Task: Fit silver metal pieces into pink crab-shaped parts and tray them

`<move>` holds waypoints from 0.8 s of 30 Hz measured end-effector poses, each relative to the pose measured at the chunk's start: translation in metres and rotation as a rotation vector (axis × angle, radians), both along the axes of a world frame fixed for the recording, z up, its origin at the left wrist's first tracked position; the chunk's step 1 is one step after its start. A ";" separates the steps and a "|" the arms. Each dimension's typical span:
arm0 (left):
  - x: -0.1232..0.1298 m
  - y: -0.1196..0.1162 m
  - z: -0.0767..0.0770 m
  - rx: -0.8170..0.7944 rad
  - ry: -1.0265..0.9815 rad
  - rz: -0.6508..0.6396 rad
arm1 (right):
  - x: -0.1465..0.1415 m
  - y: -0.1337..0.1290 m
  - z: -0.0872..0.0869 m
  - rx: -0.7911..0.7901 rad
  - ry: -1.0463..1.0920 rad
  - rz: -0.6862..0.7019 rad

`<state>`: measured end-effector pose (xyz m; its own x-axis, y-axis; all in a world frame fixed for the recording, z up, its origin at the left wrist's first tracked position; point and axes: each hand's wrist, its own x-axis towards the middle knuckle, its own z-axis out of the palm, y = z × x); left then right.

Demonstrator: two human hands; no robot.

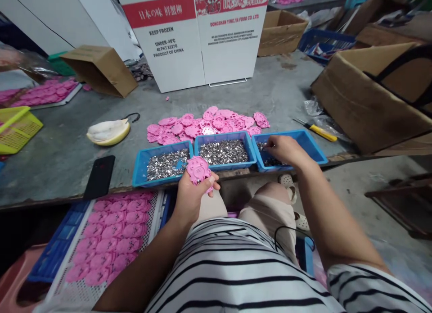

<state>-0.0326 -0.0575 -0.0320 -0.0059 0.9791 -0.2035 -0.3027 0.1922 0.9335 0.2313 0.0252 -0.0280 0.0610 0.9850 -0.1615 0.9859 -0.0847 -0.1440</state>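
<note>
A pink plastic piece (pixel 198 169) is held in my left hand (pixel 194 193), its face turned up, just in front of the blue trays. My right hand (pixel 281 148) reaches into the right blue tray (pixel 308 146), fingers bent down among small dark metal parts; whatever is between the fingertips is hidden. Small silvery parts fill the middle blue tray (pixel 222 151) and the left blue tray (pixel 167 164). Behind the trays lies a loose pile of pink pieces (pixel 192 130).
A black phone (pixel 99 175), a yellow-rimmed dish (pixel 108 132) and a yellow-handled tool (pixel 322 132) lie on the grey table (pixel 141 97). White cartons (pixel 202 43) stand behind, an open cardboard box (pixel 371 106) at right. Below left, a white tray (pixel 64 263) holds pink pieces.
</note>
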 end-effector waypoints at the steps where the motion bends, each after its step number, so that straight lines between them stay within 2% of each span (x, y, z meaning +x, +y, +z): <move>1: 0.001 0.001 -0.001 0.004 -0.006 -0.011 | 0.001 -0.003 0.002 0.061 0.109 -0.039; 3: 0.003 0.002 -0.001 0.004 -0.014 -0.033 | -0.005 -0.011 0.004 0.143 0.467 -0.082; 6: 0.008 0.005 0.000 -0.017 -0.028 -0.054 | -0.029 -0.026 0.005 0.079 1.020 0.010; 9: 0.015 0.006 0.002 -0.053 -0.052 -0.082 | -0.060 -0.041 0.004 0.065 1.242 0.113; 12: 0.019 0.006 0.004 -0.076 -0.084 -0.085 | -0.083 -0.051 0.002 0.210 1.208 0.236; 16: 0.019 0.005 0.004 -0.099 -0.139 -0.021 | -0.096 -0.054 -0.001 0.404 0.969 0.467; 19: 0.018 0.004 0.004 -0.115 -0.151 0.017 | -0.099 -0.053 -0.001 0.437 0.883 0.558; 24: 0.017 0.004 0.003 -0.126 -0.152 0.042 | -0.099 -0.054 -0.001 0.398 0.896 0.597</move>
